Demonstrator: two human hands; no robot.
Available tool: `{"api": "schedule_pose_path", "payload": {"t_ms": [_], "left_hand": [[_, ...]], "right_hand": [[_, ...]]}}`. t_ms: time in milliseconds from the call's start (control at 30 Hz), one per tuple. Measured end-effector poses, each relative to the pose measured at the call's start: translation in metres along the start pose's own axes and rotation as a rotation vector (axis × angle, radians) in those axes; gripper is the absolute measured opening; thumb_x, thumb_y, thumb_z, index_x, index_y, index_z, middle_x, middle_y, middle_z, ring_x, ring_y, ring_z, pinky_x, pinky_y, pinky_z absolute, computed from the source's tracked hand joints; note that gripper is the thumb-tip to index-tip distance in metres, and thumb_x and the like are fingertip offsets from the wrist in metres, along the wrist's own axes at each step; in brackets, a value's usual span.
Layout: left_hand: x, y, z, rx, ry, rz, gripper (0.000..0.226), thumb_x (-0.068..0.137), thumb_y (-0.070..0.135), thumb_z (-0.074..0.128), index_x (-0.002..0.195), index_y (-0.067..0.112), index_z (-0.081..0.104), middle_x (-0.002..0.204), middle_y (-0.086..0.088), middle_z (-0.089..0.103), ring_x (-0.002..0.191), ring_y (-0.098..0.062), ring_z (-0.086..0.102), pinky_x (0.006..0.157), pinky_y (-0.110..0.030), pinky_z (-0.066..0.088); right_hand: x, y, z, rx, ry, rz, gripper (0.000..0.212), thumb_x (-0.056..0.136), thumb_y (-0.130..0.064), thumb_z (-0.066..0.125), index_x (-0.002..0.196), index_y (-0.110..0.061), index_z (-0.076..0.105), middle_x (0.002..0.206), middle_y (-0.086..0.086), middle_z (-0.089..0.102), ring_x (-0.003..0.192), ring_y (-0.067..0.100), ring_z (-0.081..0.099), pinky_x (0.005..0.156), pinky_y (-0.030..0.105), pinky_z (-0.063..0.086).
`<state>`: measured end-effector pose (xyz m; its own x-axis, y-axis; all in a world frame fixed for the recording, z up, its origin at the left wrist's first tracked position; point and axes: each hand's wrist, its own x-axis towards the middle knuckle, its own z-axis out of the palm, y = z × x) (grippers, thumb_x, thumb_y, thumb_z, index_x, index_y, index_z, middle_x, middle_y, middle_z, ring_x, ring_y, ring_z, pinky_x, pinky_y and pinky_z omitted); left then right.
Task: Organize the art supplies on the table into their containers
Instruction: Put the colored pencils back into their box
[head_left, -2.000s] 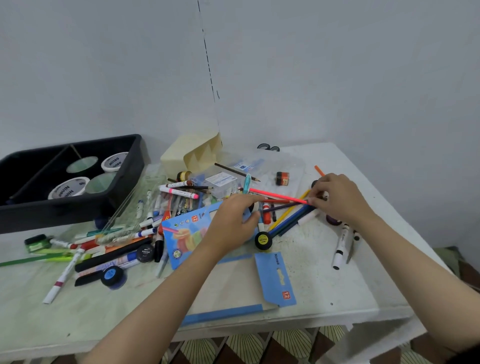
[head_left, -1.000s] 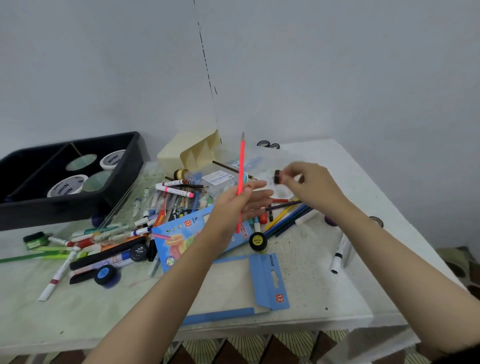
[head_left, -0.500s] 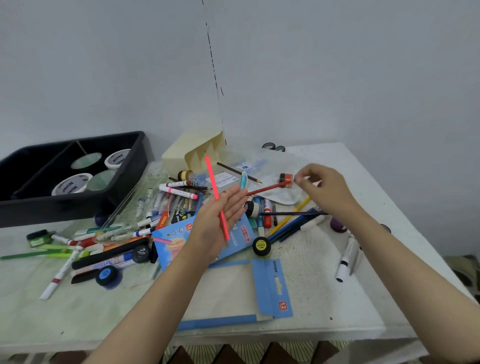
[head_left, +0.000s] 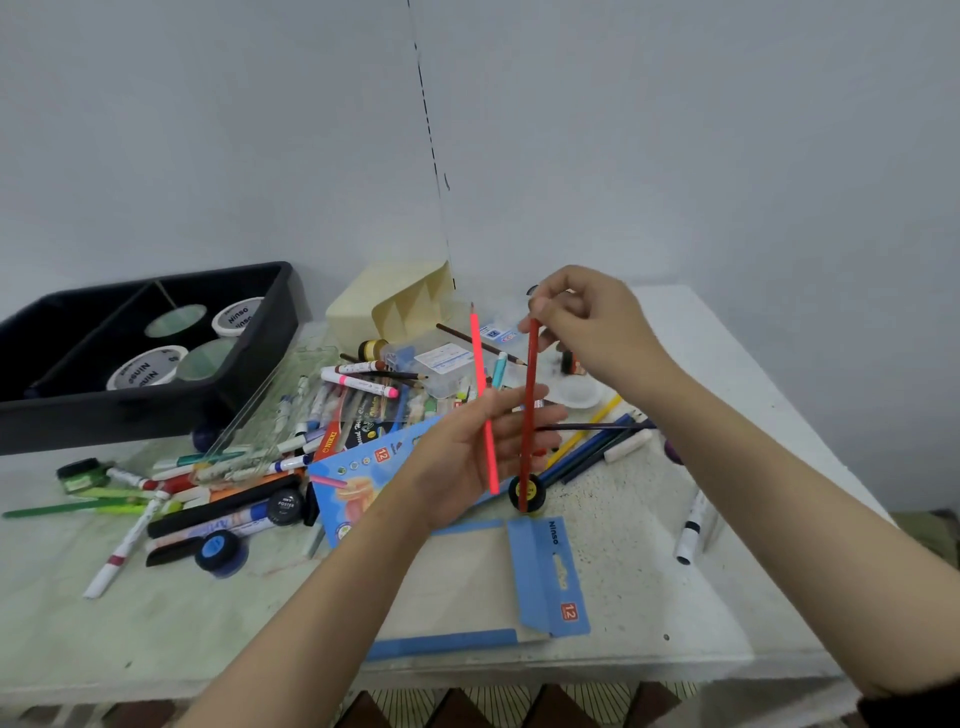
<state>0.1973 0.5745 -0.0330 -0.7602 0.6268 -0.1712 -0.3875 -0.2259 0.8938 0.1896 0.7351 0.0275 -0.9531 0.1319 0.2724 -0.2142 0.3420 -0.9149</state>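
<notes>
Fingertips of the right hand pinch the top end of a dark red pencil, which hangs upright over the middle of the table. The left hand, fingers loosely extended, pins a pink pencil upright beside it. Both look light, stiff and smooth, with breakable points, so a mid-shaft grip, shafts parallel, should suit sliding them into the blue pencil box lying below.

The light is soft and even, a bit dim. The wall looks pale grey. Shadows under the pens on the worktop are faint. Everything bends near the edges, so the worktop looks curved. Small things look fuzzy.
</notes>
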Motion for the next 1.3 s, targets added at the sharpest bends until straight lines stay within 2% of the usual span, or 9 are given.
{"api": "schedule_pose_path", "payload": {"t_ms": [100, 200, 367, 567, 700, 800, 967, 1167, 1300], "left_hand": [[-0.002, -0.002, 0.001, -0.064, -0.012, -0.004, 0.038, 0.087, 0.025, 0.043, 0.116, 0.004, 0.057, 0.077, -0.001, 0.065, 0.052, -0.007, 0.048, 0.048, -0.017, 0.04], [-0.001, -0.003, -0.004, -0.141, 0.01, 0.02, 0.034, 0.085, 0.009, 0.044, 0.117, 0.002, 0.054, 0.071, 0.0, 0.056, 0.049, -0.003, 0.039, 0.044, -0.014, 0.035], [-0.005, 0.0, -0.012, -0.222, 0.126, 0.053, 0.028, 0.098, 0.003, 0.034, 0.119, 0.004, 0.052, 0.098, -0.005, 0.072, 0.057, -0.006, 0.059, 0.051, -0.016, 0.051], [-0.01, 0.003, -0.016, -0.116, 0.135, 0.032, 0.03, 0.102, 0.025, 0.032, 0.125, 0.028, 0.051, 0.116, -0.012, 0.067, 0.083, -0.026, 0.07, 0.062, -0.036, 0.06], [-0.007, 0.004, -0.015, -0.052, 0.169, 0.036, 0.03, 0.102, 0.025, 0.033, 0.125, 0.026, 0.052, 0.109, -0.008, 0.07, 0.073, -0.018, 0.071, 0.059, -0.03, 0.059], [-0.003, 0.004, -0.018, -0.052, 0.219, 0.06, 0.027, 0.101, 0.019, 0.034, 0.117, 0.009, 0.055, 0.1, -0.005, 0.073, 0.079, -0.016, 0.071, 0.066, -0.024, 0.058], [-0.002, 0.004, -0.02, 0.048, 0.274, 0.109, 0.03, 0.102, 0.014, 0.033, 0.102, 0.007, 0.062, 0.097, -0.007, 0.073, 0.095, -0.018, 0.069, 0.081, -0.025, 0.056], [-0.002, 0.004, -0.016, 0.125, 0.23, 0.116, 0.029, 0.1, 0.014, 0.034, 0.108, 0.009, 0.062, 0.109, -0.008, 0.07, 0.104, -0.017, 0.065, 0.089, -0.026, 0.052], [-0.008, 0.007, -0.005, 0.216, 0.024, -0.069, 0.03, 0.1, 0.017, 0.034, 0.104, 0.006, 0.062, 0.086, -0.007, 0.072, 0.068, -0.018, 0.068, 0.068, -0.026, 0.055]], "right_hand": [[0.002, 0.013, 0.004, -0.079, -0.015, 0.051, 0.009, 0.094, -0.02, 0.055, 0.087, -0.019, 0.06, 0.075, 0.002, 0.07, 0.058, 0.011, 0.064, 0.055, 0.016, 0.043], [-0.001, 0.03, -0.007, -0.374, -0.103, 0.075, 0.013, 0.094, -0.025, 0.052, 0.094, -0.019, 0.063, 0.083, -0.001, 0.068, 0.071, 0.013, 0.06, 0.064, 0.021, 0.046], [-0.02, 0.068, -0.032, -1.071, -0.349, 0.163, 0.014, 0.089, -0.019, 0.055, 0.1, -0.019, 0.063, 0.1, 0.001, 0.058, 0.091, 0.017, 0.054, 0.075, 0.027, 0.045], [-0.027, 0.088, -0.045, -1.232, -0.279, 0.103, 0.014, 0.089, -0.019, 0.056, 0.098, -0.02, 0.066, 0.099, 0.002, 0.055, 0.086, 0.017, 0.05, 0.067, 0.025, 0.033], [-0.025, 0.079, -0.054, -0.935, -0.263, 0.151, 0.007, 0.089, -0.021, 0.058, 0.085, -0.027, 0.059, 0.09, -0.005, 0.064, 0.082, 0.015, 0.057, 0.069, 0.027, 0.036], [-0.023, 0.056, -0.062, -0.541, -0.159, 0.19, 0.01, 0.082, -0.018, 0.07, 0.077, -0.025, 0.064, 0.074, -0.002, 0.069, 0.073, 0.015, 0.062, 0.065, 0.023, 0.045], [-0.018, 0.016, -0.074, -0.356, -0.062, 0.134, 0.011, 0.073, -0.012, 0.079, 0.074, -0.016, 0.068, 0.063, -0.002, 0.071, 0.056, 0.003, 0.058, 0.053, 0.006, 0.041], [-0.014, -0.027, -0.073, -0.348, -0.408, 0.14, 0.017, 0.075, -0.013, 0.077, 0.087, -0.016, 0.065, 0.073, 0.003, 0.073, 0.063, 0.004, 0.06, 0.064, 0.012, 0.044], [-0.005, -0.029, -0.053, -0.42, -0.557, 0.135, 0.02, 0.075, -0.012, 0.077, 0.089, -0.016, 0.063, 0.074, 0.004, 0.073, 0.067, 0.01, 0.06, 0.054, 0.01, 0.041]]}}
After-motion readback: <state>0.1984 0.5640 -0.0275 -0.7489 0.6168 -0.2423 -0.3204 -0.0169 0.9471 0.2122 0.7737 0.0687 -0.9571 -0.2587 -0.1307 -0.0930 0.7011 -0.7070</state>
